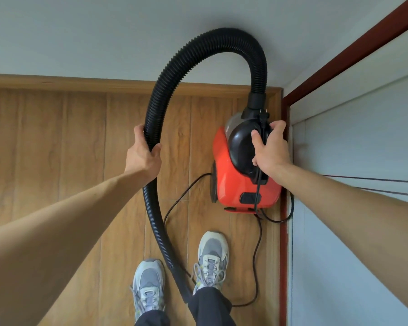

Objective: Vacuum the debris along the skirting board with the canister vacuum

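A red and black canister vacuum (231, 175) is in the corner at the right, above the wooden floor. My right hand (270, 147) grips its black top handle, with the cord and plug trapped under the fingers. A ribbed black hose (198, 47) arches up from the canister's front and loops down to the left. My left hand (143, 154) grips that hose at mid-length. The hose runs on down between my shoes, where its black end tube (180, 282) slips behind my right trouser leg. The wooden skirting board (68, 81) runs along the far wall. No debris shows.
A thin black power cord (257, 255) loops over the floor beside my right shoe (212, 257) and hangs by the canister. A dark red door frame (284, 231) and pale panel close off the right side. My left shoe (147, 285) stands on the planks.
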Motion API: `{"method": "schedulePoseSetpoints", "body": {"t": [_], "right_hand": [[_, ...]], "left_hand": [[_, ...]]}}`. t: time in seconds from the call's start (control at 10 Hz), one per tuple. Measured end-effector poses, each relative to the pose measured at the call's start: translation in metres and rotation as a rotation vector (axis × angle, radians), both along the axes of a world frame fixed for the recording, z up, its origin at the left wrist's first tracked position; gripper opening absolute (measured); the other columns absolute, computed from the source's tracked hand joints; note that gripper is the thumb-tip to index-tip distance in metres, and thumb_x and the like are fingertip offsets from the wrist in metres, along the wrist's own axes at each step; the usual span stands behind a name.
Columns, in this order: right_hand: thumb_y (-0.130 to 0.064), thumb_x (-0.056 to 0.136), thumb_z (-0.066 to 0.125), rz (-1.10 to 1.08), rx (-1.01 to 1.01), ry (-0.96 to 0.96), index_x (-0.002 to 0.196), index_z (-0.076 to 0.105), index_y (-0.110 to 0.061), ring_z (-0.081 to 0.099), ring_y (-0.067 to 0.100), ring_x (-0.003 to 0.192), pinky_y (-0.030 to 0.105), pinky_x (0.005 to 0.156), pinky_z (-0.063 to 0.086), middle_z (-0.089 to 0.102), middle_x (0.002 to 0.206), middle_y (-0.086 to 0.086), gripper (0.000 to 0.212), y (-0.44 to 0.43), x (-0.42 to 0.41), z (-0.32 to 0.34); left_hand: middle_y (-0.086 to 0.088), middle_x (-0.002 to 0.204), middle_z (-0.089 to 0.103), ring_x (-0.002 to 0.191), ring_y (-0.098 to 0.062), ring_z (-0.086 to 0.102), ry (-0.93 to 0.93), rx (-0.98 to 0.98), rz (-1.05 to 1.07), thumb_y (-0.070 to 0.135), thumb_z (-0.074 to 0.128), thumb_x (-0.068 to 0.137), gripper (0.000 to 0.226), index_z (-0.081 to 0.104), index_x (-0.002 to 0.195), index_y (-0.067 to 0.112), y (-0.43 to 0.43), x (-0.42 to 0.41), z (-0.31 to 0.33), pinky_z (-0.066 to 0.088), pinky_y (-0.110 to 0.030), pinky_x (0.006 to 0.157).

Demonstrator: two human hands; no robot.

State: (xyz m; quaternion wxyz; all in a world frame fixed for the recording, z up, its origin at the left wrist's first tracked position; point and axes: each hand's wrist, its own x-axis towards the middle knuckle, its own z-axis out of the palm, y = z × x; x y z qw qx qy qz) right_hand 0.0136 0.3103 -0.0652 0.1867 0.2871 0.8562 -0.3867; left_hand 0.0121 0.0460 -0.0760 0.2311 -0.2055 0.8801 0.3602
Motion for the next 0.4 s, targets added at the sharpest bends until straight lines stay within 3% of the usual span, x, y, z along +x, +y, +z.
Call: {"method": "schedulePoseSetpoints", "body": {"t": [0.1,0.2,0.3,0.4], "right_hand": [[-0.031,0.101,0.05,0.08,-0.005,-0.062,0.129,0.027,-0.015,0.065,0.027,0.08,0.043,0.073,0.058,0.061,0.099,0.009,0.039,0.001,0.001,0.008],[-0.029,0.101,0.052,0.173,0.042,-0.08,0.137,0.029,-0.008,0.054,0.024,0.095,0.033,0.076,0.043,0.053,0.123,0.014,0.048,0.001,-0.003,0.019],[-0.03,0.101,0.052,0.267,0.093,-0.114,0.144,0.026,-0.01,0.052,0.03,0.104,0.033,0.08,0.039,0.045,0.132,0.016,0.054,-0.004,-0.011,0.045],[-0.03,0.1,0.053,0.341,0.206,-0.042,0.142,0.03,-0.008,0.053,0.036,0.113,0.039,0.089,0.044,0.044,0.134,0.019,0.053,-0.007,-0.022,0.078]], "left_hand": [[-0.011,0.108,0.054,0.085,-0.03,0.058,-0.024,-0.025,0.008,0.015,0.043,0.103,0.044,0.025,0.143,0.017,0.001,-0.003,0.005,0.044,-0.037,0.071],[-0.012,0.11,0.054,0.091,-0.032,0.059,-0.019,-0.025,-0.004,0.017,0.047,0.101,0.043,0.027,0.139,0.013,-0.001,-0.009,0.014,0.045,-0.037,0.073],[-0.015,0.113,0.056,0.091,-0.031,0.06,-0.02,-0.021,-0.045,0.021,0.052,0.098,0.046,0.028,0.137,0.013,-0.006,-0.018,0.035,0.046,-0.036,0.074],[-0.017,0.114,0.055,0.088,-0.028,0.06,0.025,0.0,-0.14,0.026,0.056,0.097,0.059,0.023,0.144,0.017,-0.01,-0.029,0.063,0.045,-0.032,0.067]]}}
